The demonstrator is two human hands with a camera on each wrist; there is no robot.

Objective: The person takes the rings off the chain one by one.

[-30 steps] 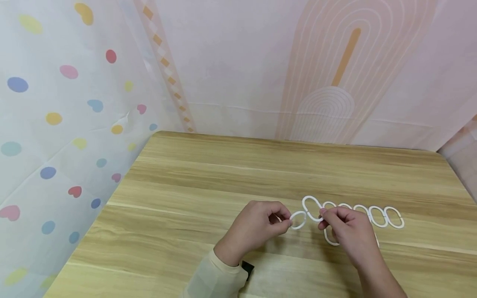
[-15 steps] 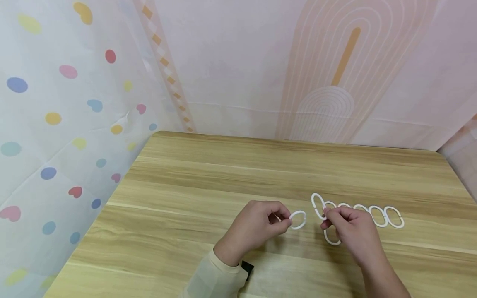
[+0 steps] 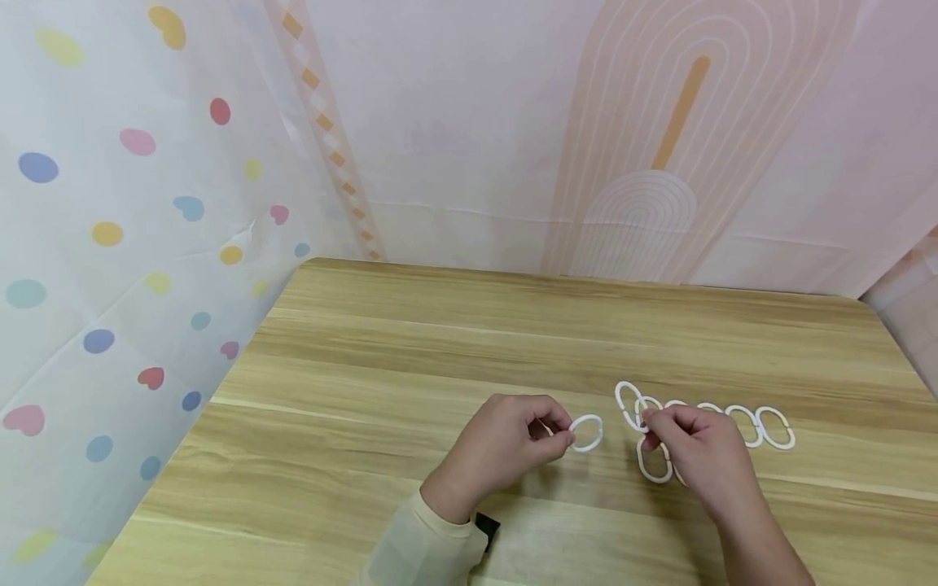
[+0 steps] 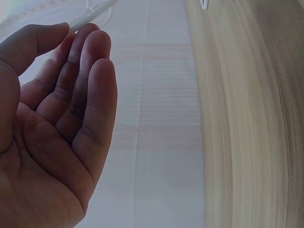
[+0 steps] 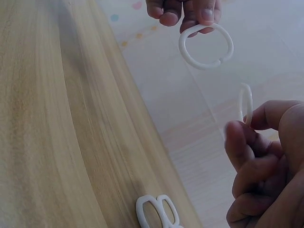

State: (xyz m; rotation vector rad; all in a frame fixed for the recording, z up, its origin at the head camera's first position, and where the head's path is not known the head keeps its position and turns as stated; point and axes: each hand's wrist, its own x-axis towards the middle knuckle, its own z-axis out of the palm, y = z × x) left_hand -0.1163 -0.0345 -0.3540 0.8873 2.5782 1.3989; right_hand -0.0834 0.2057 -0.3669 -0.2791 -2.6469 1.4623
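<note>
In the head view my left hand pinches a white oval chain link between thumb and fingertips, over the table. The right wrist view shows a small gap in this link's lower side. My right hand pinches a second white link by its near end, tilted and seen almost edge-on in the right wrist view. The two held links stand apart, side by side. Below and behind my right hand, more white links lie on the table, partly hidden by the hand; one loose link shows under my fingers.
A row of several white links, the rightmost link fully visible, lies on the wooden table at the right. Patterned cloth hangs behind the table and along its left side. A dark object shows at my left cuff.
My right hand has drawn its link rightward, away from the left one, and turned it; earlier the two links met. The left hand has stayed in place. More of the lower loose link shows.
</note>
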